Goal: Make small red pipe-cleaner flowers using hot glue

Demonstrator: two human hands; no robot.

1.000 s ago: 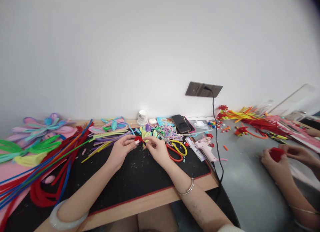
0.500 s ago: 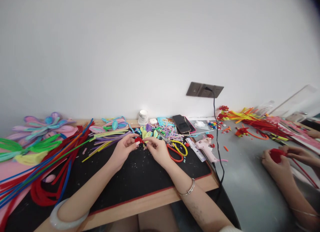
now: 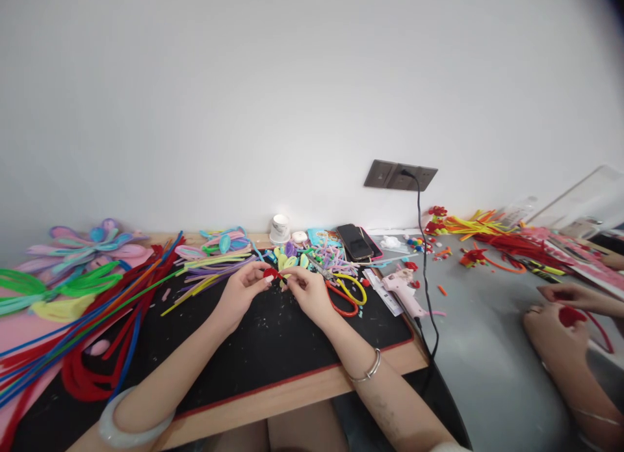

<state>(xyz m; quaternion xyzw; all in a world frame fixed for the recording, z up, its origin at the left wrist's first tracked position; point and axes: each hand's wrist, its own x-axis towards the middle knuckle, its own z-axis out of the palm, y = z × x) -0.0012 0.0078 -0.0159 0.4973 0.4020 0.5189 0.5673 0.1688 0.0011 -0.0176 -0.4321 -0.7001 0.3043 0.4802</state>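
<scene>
Over the black mat [image 3: 253, 354], my left hand [image 3: 242, 289] pinches a small red fuzzy piece [image 3: 270, 274], which looks like bent pipe cleaner. Just beside it, my right hand [image 3: 308, 291] has thumb and fingertips closed at the right end of the same red piece, where a small dark bit shows. Behind my fingertips lie pale yellow and purple pipe-cleaner loops [image 3: 287, 257]. To the right of my right hand rest scissors [image 3: 346, 296] with red and yellow handles.
Long pipe cleaners [image 3: 97, 328] spread across the left side. A white cup [image 3: 279, 228], phones [image 3: 355, 242] and a pink glue gun [image 3: 403, 292] stand farther back; its cord [image 3: 423, 263] runs to the wall socket [image 3: 400, 175]. At right, a co-worker's hands [image 3: 556, 328] hold something red.
My hands stay nearly in place, with the red piece turned slightly between my fingers. The co-worker's hands have shifted right and turned their red piece.
</scene>
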